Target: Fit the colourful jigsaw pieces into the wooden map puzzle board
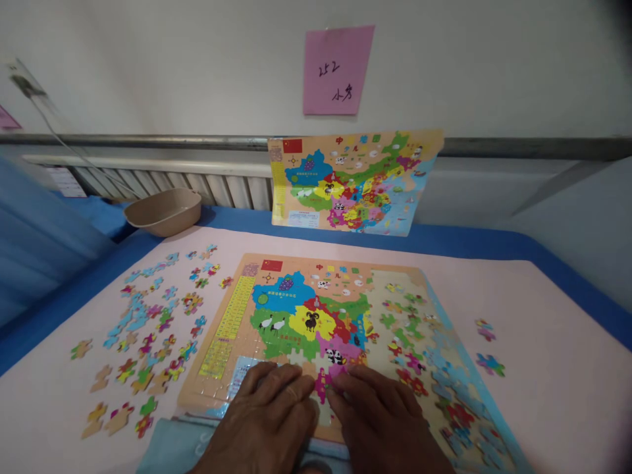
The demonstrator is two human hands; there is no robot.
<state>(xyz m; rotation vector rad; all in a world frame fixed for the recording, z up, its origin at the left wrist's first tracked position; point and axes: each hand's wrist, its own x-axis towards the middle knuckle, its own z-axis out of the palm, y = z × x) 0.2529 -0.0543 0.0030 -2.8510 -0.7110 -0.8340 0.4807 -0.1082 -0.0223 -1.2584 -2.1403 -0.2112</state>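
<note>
Head view: left hand (269, 415) and right hand (388, 421), grips flat, fingers together, steady a magenta piece (320, 385) on the puzzle (213, 359); press evenly.

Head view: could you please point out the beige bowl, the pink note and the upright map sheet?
beige bowl (166, 224), head view, outer wall.
pink note (338, 70), head view, middle.
upright map sheet (353, 181), head view, middle.

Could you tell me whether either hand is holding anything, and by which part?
Nothing is gripped. The left hand and right hand lie flat on the puzzle, their fingertips touching a magenta piece at its left and right edges.
</note>
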